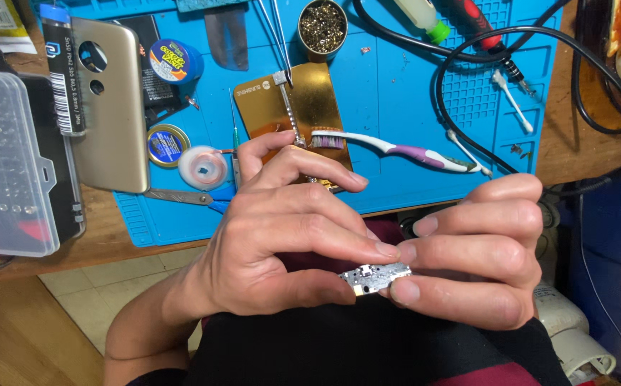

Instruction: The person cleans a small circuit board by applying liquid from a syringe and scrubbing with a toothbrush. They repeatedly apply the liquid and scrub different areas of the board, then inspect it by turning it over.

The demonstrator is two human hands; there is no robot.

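Both hands (368, 250) pinch a small circuit board (375, 277); toothbrush (396, 149) lies beyond.

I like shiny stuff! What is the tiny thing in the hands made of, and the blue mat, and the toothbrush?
Small board: looks like silvery metal on a circuit board, glinting, with tiny holes. Blue mat: probably soft silicone or rubber, matte, with moulded grid squares. Toothbrush: glossy white and purple plastic, with frayed bristles.
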